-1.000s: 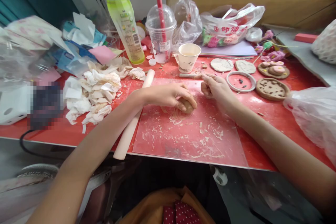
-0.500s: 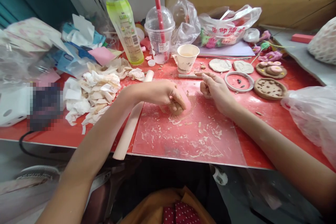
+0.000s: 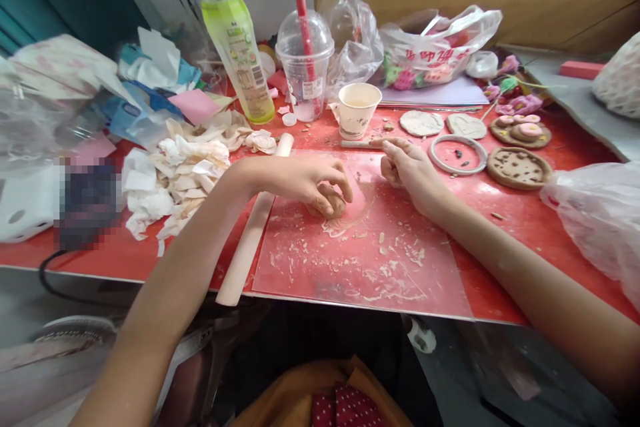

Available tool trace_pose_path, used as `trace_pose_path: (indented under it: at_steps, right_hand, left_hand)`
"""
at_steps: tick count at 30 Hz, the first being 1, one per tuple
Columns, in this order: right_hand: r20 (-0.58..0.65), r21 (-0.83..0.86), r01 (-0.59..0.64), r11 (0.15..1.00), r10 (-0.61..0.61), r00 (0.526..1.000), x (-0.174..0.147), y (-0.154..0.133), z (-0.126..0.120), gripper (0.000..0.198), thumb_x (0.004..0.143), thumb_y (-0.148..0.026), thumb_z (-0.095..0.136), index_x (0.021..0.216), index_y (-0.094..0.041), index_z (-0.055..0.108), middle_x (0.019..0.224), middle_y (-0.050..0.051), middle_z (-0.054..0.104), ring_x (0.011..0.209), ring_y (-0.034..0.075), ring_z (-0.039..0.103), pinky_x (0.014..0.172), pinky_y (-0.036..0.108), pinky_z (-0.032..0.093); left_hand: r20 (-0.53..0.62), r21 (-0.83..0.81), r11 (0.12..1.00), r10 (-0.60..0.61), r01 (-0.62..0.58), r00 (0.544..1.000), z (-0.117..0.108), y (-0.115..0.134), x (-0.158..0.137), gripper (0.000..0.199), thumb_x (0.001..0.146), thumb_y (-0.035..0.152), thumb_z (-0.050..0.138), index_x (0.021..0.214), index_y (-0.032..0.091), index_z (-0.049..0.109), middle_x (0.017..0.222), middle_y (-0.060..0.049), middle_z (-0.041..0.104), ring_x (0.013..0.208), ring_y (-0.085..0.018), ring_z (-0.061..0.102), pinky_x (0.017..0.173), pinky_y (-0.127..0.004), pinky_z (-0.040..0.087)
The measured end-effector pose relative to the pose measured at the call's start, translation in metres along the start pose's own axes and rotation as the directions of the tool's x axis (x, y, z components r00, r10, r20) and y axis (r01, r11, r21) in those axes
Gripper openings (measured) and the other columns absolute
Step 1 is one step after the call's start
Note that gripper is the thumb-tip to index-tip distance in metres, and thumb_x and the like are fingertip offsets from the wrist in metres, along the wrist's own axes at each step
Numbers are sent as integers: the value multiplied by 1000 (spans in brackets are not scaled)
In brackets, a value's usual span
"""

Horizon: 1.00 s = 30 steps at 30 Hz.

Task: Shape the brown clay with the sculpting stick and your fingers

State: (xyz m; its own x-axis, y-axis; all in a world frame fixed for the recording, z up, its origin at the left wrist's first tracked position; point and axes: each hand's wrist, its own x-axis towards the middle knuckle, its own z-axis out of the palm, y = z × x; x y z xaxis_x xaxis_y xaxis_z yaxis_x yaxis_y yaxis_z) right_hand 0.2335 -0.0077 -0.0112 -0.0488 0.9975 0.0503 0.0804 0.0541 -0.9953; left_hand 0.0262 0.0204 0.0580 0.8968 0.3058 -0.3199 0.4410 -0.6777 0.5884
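My left hand [image 3: 320, 181] is curved over a brown lump of clay [image 3: 336, 205] on a clear plastic sheet [image 3: 360, 267]. Its thumb and fingertips lie around the lump, with the forefinger arched. My right hand [image 3: 407, 170] rests at the sheet's far right edge, fingers curled in and forefinger stretched forward. What its curled fingers hold, if anything, is hidden. Just beyond that forefinger is a thin grey stick [image 3: 354, 144]. A pale rolling pin [image 3: 250, 240] lies along the sheet's left side. Clay scraps and smears cover the sheet.
A paper cup [image 3: 359, 110], a domed plastic cup [image 3: 304, 67] and a green bottle [image 3: 237, 53] stand behind. Crumpled tissues [image 3: 185, 170] are piled left. On the right lie a ring [image 3: 457, 155], flat clay discs [image 3: 421, 124], a spotted clay disc [image 3: 519, 168] and a plastic bag [image 3: 605, 220].
My left hand's forefinger has lifted and arched, showing more of the clay lump, which sits slightly further left. My right hand stays in the same place and pose.
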Motion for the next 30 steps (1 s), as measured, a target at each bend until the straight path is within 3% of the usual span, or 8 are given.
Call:
trace_pose_path:
  at_steps: [4, 9, 16, 24, 30]
  right_hand:
    - [12, -34, 22, 999, -22, 1000, 0, 2, -2, 24, 91, -32, 45, 71, -22, 36, 50, -6, 32, 43, 8, 25, 41, 23, 20]
    - [13, -39, 18, 999, -17, 1000, 0, 2, -2, 24, 90, -35, 46, 72, -22, 37, 51, -6, 33, 43, 8, 25, 41, 24, 20]
    - [13, -48, 6, 999, -5, 1000, -2, -2, 0, 22, 88, -40, 48, 75, -23, 41, 51, -6, 32, 43, 9, 24, 41, 25, 19]
    - [7, -55, 5, 998, -5, 1000, -2, 1, 1, 12, 89, -33, 46, 87, -21, 49, 51, -6, 34, 43, 9, 27, 42, 23, 20]
    - [4, -126, 55, 990, -55, 998, -2, 6, 0, 19, 88, -40, 47, 91, -21, 51, 52, -6, 34, 45, 9, 30, 42, 23, 23]
  left_hand:
    - [89, -150, 987, -38, 52, 995, 4, 0, 1, 29, 79, 22, 54, 107, 17, 57, 102, -3, 61, 90, -13, 57, 74, -18, 42]
    - [58, -130, 991, -7, 15, 998, 5, -1, 2, 21, 77, 20, 53, 97, 17, 59, 94, -2, 63, 84, -13, 57, 71, -19, 40]
    - [88, -220, 975, 37, -17, 995, 6, -3, 3, 21, 78, 23, 55, 96, 17, 62, 92, -3, 64, 82, -13, 57, 69, -18, 40]
    - [93, -345, 938, 25, 8, 995, 8, -4, 4, 21, 78, 28, 58, 94, 16, 65, 92, -4, 65, 78, -12, 56, 66, -17, 40]
    - [125, -305, 952, 20, 19, 992, 7, -10, 5, 25, 83, 32, 54, 98, 16, 65, 97, -6, 64, 85, -13, 57, 70, -18, 41]
